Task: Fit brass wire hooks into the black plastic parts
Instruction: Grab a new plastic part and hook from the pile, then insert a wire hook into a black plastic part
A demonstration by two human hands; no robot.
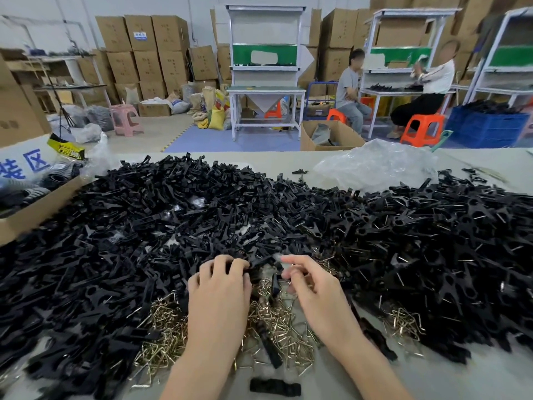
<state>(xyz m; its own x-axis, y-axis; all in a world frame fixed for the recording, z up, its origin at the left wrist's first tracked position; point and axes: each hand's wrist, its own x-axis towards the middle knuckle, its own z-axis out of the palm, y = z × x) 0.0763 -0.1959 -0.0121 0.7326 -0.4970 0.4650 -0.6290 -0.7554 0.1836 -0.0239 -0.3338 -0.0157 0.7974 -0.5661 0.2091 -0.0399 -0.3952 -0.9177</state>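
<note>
A cardboard box sits at the frame's left edge. Black plastic parts lie heaped across the counter. At lower centre my left hand curls its fingers round one black part at the heap's near edge. Brass wire hooks lie loose between my hands. My right hand keeps its fingers narrow, but I cannot tell what they pinch.

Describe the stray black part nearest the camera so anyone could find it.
On the grey table, find the brass wire hooks heaped between the forearms. Just nearer the camera lies one black plastic part. Unlike its piled neighbours, it lies alone on bare tabletop.
</note>
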